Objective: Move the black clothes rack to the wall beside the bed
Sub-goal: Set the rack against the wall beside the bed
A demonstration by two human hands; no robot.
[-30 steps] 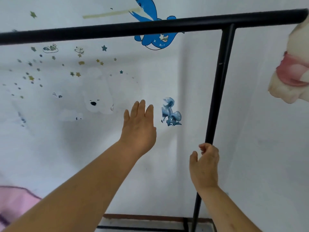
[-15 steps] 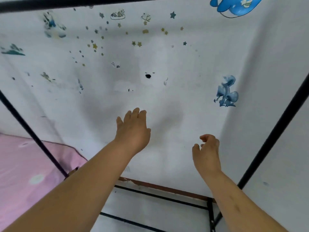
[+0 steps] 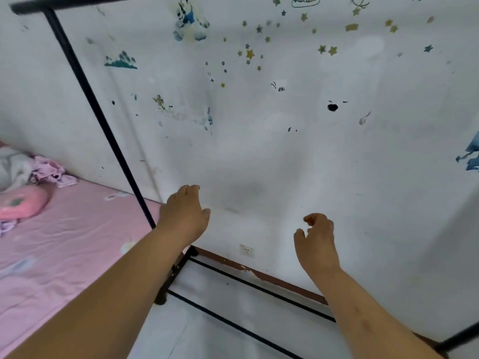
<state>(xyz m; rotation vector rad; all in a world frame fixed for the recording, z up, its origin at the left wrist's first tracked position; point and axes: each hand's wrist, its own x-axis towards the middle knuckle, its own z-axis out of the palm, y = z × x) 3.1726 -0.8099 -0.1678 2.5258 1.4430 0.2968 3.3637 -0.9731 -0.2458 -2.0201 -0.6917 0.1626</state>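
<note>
One black clothes rack (image 3: 98, 107) stands against the wall (image 3: 259, 156), its upright at 10 o'clock beside one pink bed (image 3: 64, 229). Two hands are raised and empty: the left hand (image 3: 185, 212) loosely spread, the right hand (image 3: 317, 240) half-curled. One socket (image 3: 246, 251) at 6 o'clock.

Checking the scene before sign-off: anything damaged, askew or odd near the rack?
Yes. The brown baseboard under the wall socket is chipped, with white patches showing. The wall carries dark smudges and half-worn stickers. The black clothes rack only looks tilted, likely from the wide-angle lens. Both hands are off it.
</note>
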